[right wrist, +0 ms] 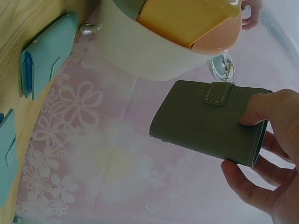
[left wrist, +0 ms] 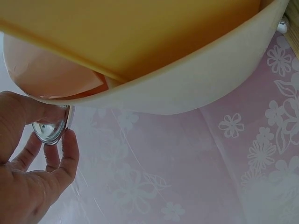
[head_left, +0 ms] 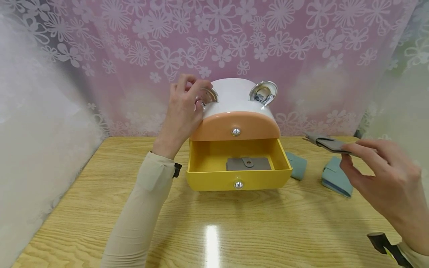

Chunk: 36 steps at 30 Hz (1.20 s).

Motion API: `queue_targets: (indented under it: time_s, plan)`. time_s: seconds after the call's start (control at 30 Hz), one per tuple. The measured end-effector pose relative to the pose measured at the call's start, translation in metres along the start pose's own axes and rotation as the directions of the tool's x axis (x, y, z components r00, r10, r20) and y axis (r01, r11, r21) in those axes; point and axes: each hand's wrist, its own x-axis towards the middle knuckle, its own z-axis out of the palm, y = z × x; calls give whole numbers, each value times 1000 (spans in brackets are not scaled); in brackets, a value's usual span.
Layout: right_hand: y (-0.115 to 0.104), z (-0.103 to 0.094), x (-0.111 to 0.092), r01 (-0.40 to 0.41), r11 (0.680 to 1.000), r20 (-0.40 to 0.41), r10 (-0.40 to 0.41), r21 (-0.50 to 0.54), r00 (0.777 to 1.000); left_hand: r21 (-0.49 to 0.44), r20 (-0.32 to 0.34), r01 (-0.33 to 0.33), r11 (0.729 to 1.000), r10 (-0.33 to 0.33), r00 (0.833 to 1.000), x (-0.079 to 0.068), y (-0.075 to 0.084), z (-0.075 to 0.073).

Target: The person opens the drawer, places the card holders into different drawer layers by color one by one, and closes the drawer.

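Observation:
A white storage box [head_left: 232,93] with silver ear-shaped trims stands on the table. My left hand [head_left: 182,108] grips its left silver ear [head_left: 209,95] between thumb and fingers. Below the closed orange drawer [head_left: 214,128], the yellow drawer [head_left: 211,182] is pulled out. Inside it lies a grey wallet [head_left: 261,164] with a snap strap. Off to the box's right, my right hand [head_left: 392,178] pinches another grey wallet [right wrist: 205,123] by one end, thumb on one face and fingers behind. In the head view this wallet is held in the air, above the table.
Two teal wallets lie on the wooden table [head_left: 100,193] right of the box: one teal wallet [head_left: 296,166] beside the drawer, another teal wallet [head_left: 336,178] under the raised right hand. Behind the box hangs a pink flowered curtain [head_left: 134,74].

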Motion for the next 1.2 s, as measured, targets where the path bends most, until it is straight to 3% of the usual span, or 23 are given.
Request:
queue_targets:
  time_s: [0.5,0.73,1.2]
  plan:
    - [-21,7,12,-12,996,-141,25,92,990,-1,-3,-2,1000,2,1000,0,0,0]
    - [-17,11,9,5,994,-192,17,111,981,4,-4,-4,1000,4,1000,0,0,0]
    - [-29,10,17,36,989,-224,-3,146,974,15,7,5,1000,-5,1000,0,0,0]
